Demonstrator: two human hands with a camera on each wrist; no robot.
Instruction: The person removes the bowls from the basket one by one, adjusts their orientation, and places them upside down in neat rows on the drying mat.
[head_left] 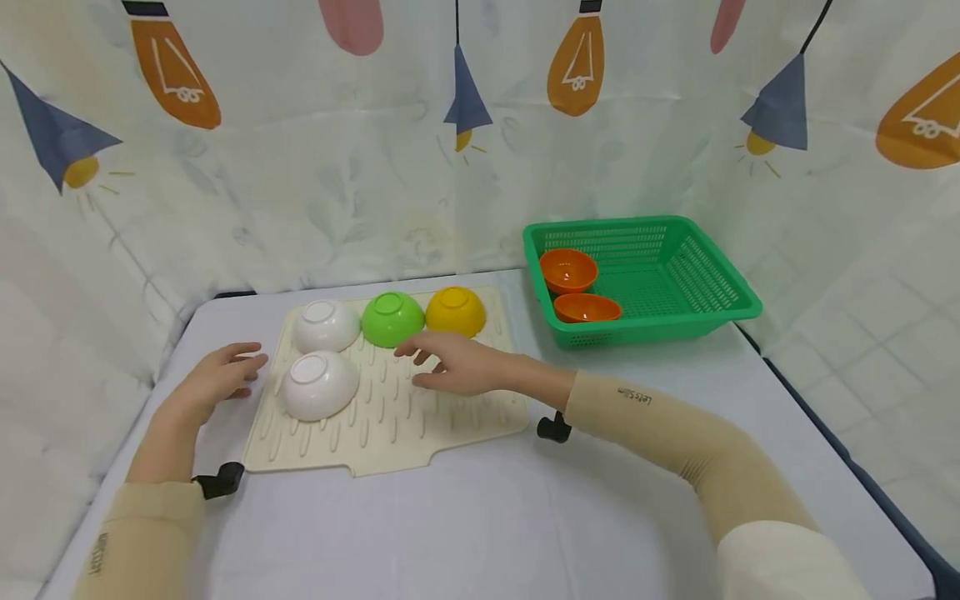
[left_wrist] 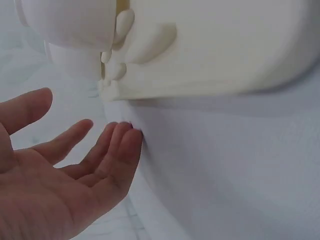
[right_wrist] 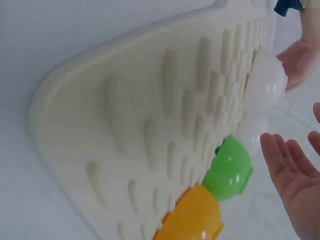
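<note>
Apparently four done, two left.
White bowls (head_left: 320, 387), green bowl (head_left: 393, 320) and yellow bowl (head_left: 455, 312) are upturned on the mat (head_left: 390, 457); orange bowls (head_left: 568, 270) are held in the basket (head_left: 720, 310). Nothing is gripped by left hand (head_left: 220, 378) or right hand (head_left: 463, 363) (both relaxed).

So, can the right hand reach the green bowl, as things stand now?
Probably yes: the right hand holds nothing and hovers close to the green bowl, with nothing visible between them.
</note>
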